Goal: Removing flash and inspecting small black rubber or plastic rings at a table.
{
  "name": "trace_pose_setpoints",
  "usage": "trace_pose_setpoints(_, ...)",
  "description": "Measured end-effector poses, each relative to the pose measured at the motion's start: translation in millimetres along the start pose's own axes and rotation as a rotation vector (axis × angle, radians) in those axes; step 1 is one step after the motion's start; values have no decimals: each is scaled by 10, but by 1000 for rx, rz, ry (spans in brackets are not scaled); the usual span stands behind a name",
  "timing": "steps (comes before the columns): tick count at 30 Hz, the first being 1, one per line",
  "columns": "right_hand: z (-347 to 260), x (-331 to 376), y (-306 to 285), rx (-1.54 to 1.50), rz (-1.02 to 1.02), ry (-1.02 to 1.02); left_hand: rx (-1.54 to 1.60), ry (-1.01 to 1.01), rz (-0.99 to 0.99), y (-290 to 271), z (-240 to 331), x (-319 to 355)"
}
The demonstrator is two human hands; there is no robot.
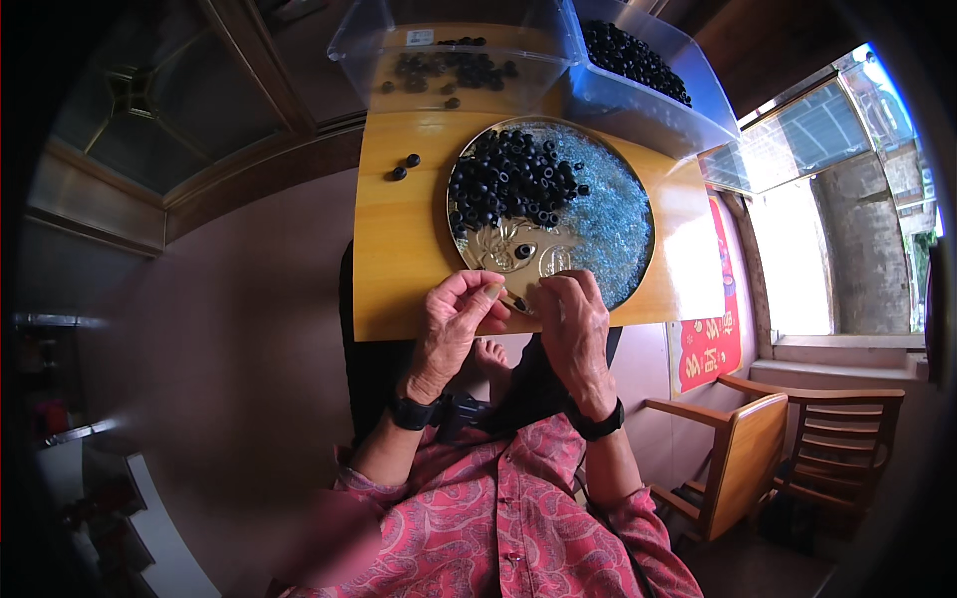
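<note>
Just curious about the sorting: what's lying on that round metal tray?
On the round tray lies a heap of small black rings, with pale blue bits beside it. Both hands cover its near edge, hiding whatever lies there.

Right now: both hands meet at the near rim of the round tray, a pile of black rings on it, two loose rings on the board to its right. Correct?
Not quite. The head view shows the two loose black rings on the wooden board to the left of the round tray, not its right. The rest holds: left hand and right hand meet at the near rim, with the pile of black rings on it.

Bright window (837, 249) glare right, dim left, fisheye-bent edges
</note>
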State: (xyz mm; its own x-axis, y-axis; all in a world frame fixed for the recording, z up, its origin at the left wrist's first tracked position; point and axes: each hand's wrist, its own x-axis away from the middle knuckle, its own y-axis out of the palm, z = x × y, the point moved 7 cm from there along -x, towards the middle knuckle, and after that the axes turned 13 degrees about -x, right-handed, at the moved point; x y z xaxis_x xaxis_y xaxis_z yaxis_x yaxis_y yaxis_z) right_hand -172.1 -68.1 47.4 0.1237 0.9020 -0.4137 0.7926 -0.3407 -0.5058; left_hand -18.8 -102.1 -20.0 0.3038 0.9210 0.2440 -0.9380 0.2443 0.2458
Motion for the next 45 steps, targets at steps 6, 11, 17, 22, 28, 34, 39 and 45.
trace_pose_setpoints(6, -5, -65, 104, -6, -15, 15, 91, -41, -2, -26, 12, -10)
trace_pose_setpoints(11, 17, -65, 128, -2, -41, 19, 159, -30, -7, -52, -20, -29)
trace_pose_setpoints(17, 8, -169, 95, 116, -4, -5, 186, -33, -3, -51, -35, -21)
trace_pose_setpoints(22, 105, -189, 122, 251, 23, 9, 184, 14, -38, -43, -34, -11)
trace_pose_setpoints(28, 225, -207, -1, 345, 80, 25, 187, -2, -41, -45, -33, -34)
trace_pose_setpoints(34, 197, -232, 52, 412, 44, -5, 175, -19, -53, -47, -47, -37)
trace_pose_setpoints(39, 216, -220, 94, 379, 56, -14, 158, -21, -51, -37, -54, -22)
trace_pose_setpoints(45, 250, -194, 112, 466, 47, -33, 140, -29, -61, -23, -42, -33)
